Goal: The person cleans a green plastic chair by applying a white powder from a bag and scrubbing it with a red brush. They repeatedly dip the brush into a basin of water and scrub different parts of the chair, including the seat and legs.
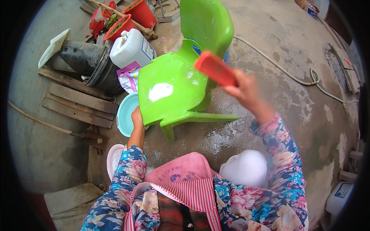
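A wet green plastic chair [173, 83] stands tilted before me, with a patch of white suds or glare on its seat. My left hand [138, 117] grips the seat's near left edge, above a turquoise plastic basin [126, 112]. In my right hand [245, 88] is a red brush [215, 69], blurred, held above the right part of the chair near its backrest; its bristles cannot be made out. A purple and white pouch [129, 77] lies between the basin and a white jerrycan [131, 49].
A black bucket [83, 62] and wooden planks [82, 105] lie at left. Red planters [120, 27] stand at the back left. A pale hose [271, 60] crosses the wet concrete floor at right. A pink basin [111, 157] sits by my left forearm.
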`<state>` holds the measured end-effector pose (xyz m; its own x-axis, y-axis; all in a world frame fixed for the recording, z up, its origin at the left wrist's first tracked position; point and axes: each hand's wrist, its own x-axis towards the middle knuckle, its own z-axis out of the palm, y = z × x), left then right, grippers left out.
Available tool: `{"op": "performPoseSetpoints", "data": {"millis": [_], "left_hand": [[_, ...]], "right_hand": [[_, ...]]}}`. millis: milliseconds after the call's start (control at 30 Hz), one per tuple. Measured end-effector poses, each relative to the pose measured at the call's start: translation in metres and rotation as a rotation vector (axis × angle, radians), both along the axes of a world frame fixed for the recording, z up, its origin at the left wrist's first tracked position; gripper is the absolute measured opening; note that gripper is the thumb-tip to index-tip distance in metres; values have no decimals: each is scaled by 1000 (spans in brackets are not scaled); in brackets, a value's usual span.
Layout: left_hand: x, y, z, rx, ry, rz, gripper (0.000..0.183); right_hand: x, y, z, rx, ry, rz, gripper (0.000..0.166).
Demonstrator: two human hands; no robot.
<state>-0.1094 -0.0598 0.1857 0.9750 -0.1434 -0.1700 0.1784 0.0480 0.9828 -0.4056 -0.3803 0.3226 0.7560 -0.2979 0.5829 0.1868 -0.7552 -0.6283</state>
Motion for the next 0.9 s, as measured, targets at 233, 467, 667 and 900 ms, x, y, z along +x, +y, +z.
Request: {"op": "performPoseSetpoints", "data": {"millis": [233, 467, 667, 900], "left_hand": [[-2, -2, 1, 1, -16, -21, 28], [-1, 1, 0, -8, -15, 3, 28], [2, 2, -3, -15, 27, 2, 27], [-2, 0, 3, -41, 25, -2, 26]], "right_hand": [[3, 6, -25, -192, 379, -44, 33], [5, 3, -49, -138, 142, 11, 35], [13, 14, -87, -219, 620, 192, 40], [6, -2, -154, -286, 442, 176, 37]]}}
